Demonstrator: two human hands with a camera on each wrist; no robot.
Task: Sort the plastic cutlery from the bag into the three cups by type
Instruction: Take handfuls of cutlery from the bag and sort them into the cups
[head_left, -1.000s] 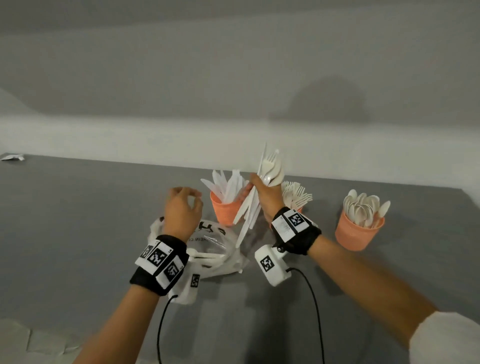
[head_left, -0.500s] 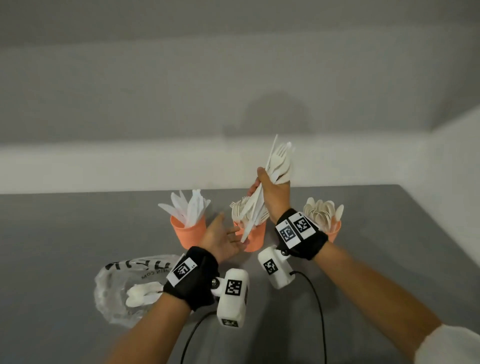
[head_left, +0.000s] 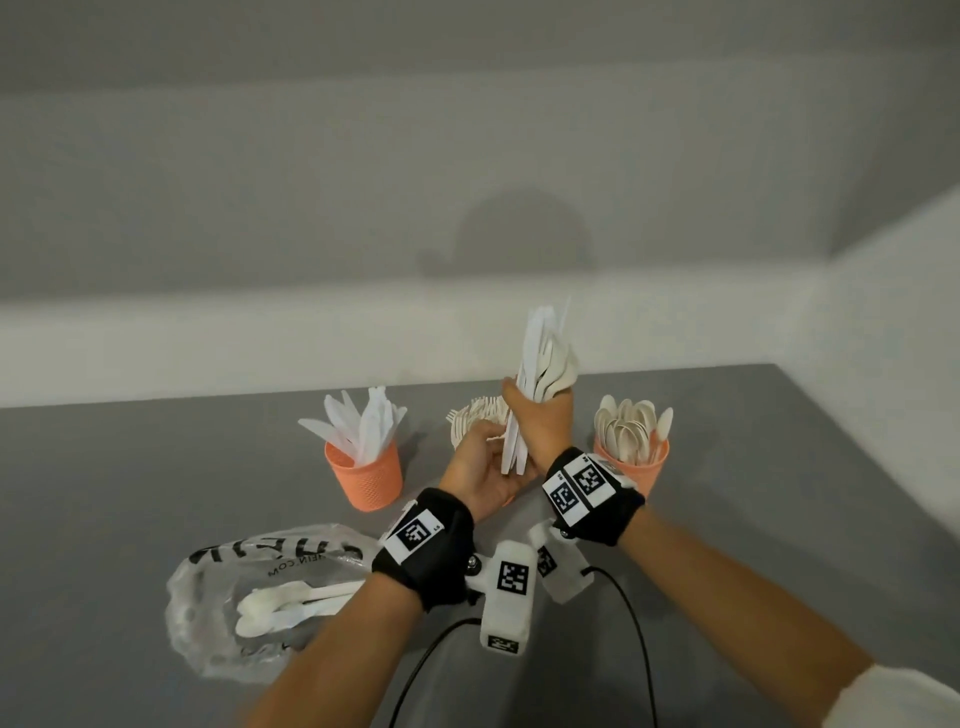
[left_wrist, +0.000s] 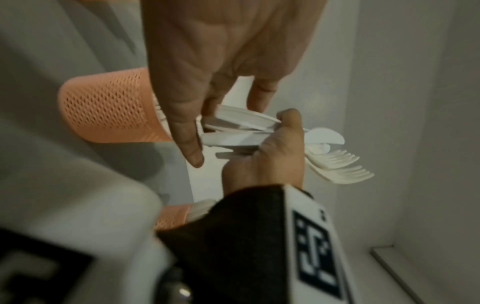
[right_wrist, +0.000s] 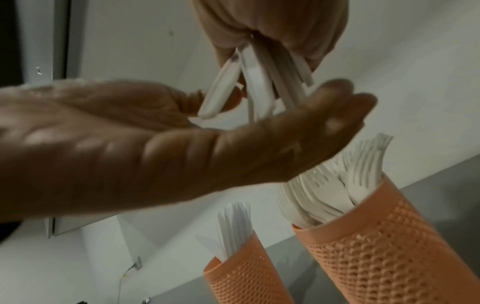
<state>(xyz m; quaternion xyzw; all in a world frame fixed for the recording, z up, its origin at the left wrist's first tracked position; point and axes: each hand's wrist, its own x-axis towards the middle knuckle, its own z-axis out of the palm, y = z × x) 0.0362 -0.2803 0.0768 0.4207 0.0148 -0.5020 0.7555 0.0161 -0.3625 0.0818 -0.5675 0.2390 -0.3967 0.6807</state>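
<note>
My right hand (head_left: 537, 410) grips a bundle of white plastic cutlery (head_left: 545, 358) upright above the middle cup, mixing knives, forks and spoons. My left hand (head_left: 488, 447) lies open, palm up, under the bundle's handle ends (right_wrist: 259, 86), its fingers touching them. Three orange cups stand in a row: the knife cup (head_left: 366, 475) on the left, the fork cup (right_wrist: 376, 246) in the middle, mostly hidden behind my hands in the head view, and the spoon cup (head_left: 631, 470) on the right. The clear bag (head_left: 208, 597) lies at front left with a few spoons (head_left: 275, 608) inside.
The grey table (head_left: 130, 493) meets a white wall ledge (head_left: 208, 338) behind the cups, and its right edge runs near the spoon cup. Black cables (head_left: 639, 639) trail from the wrist cameras toward me.
My left hand left the bag, swung right and rose, palm up, under the bundle's handle ends. The right hand kept its hold and stayed above the middle cup.
</note>
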